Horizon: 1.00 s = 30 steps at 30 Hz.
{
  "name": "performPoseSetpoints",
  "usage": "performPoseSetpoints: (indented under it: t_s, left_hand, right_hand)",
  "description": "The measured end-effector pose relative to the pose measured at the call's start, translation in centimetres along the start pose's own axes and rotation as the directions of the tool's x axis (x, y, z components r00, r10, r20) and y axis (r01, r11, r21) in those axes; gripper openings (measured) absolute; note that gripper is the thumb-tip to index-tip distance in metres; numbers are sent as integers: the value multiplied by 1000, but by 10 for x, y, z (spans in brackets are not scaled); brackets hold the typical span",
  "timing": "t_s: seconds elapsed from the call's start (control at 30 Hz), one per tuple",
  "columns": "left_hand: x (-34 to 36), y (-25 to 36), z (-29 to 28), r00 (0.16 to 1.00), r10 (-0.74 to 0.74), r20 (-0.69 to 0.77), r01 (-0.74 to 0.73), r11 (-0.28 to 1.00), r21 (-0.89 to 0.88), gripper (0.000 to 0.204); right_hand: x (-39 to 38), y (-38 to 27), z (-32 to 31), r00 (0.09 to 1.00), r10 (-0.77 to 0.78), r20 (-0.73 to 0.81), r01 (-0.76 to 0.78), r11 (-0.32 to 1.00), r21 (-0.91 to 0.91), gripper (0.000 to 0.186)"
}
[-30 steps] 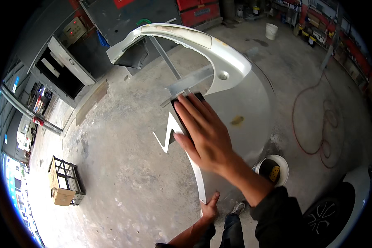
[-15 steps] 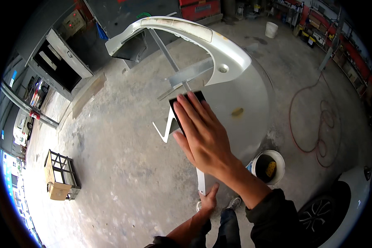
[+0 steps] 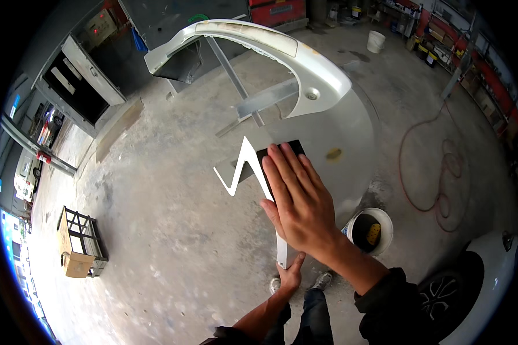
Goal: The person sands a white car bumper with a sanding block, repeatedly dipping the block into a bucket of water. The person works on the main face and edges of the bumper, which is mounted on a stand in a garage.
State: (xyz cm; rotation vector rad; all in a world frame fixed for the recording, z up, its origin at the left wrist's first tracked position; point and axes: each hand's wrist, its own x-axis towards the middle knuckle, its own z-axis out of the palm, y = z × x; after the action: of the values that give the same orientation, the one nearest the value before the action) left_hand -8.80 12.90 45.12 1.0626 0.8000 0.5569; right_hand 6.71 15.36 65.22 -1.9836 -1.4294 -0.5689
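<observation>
A large curved car body panel [image 3: 325, 86], white with a broad grey area, rests on a metal stand [image 3: 230, 77]; a yellowish patch [image 3: 334, 154] marks the grey part. My right hand [image 3: 296, 204] lies with fingers straight and side by side over a flat black pad [image 3: 296, 148], holding it against the grey surface beside a white zigzag edge [image 3: 244, 150]; the thumb sits low at the pad's left. My left hand [image 3: 289, 276] grips the panel's narrow lower end, thumb on top, its other fingers mostly hidden.
A white bucket [image 3: 385, 230] with a yellow object inside stands right of my feet. Beyond it lies a coiled red hose [image 3: 403, 172]. A car [image 3: 489, 287] fills the lower right. A crate [image 3: 83, 241] stands left, a small bucket [image 3: 376, 40] farther back, cluttered shelves [image 3: 437, 40] behind.
My right hand and the black pad have moved right and downward on the panel, exposing more of the zigzag edge. My left hand keeps its grip; the whole view has shifted slightly.
</observation>
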Motion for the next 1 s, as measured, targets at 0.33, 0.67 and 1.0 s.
performPoseSetpoints:
  t_s: [0.33, 0.67, 1.0]
  left_hand:
    - [13, -33, -32, 992, -82, 101, 66, 987, 147, 41]
    - [29, -5, -48, 748, 316, 584, -603, 692, 397, 53]
    - [26, -8, -48, 851, -227, 473, 159, 971, 180, 30]
  right_hand:
    - [21, 16, 24, 994, -90, -65, 101, 974, 200, 62]
    - [-160, 10, 90, 953, -181, -241, 192, 981, 23, 51]
    - [-75, 28, 40, 976, 164, -147, -116, 950, 291, 76]
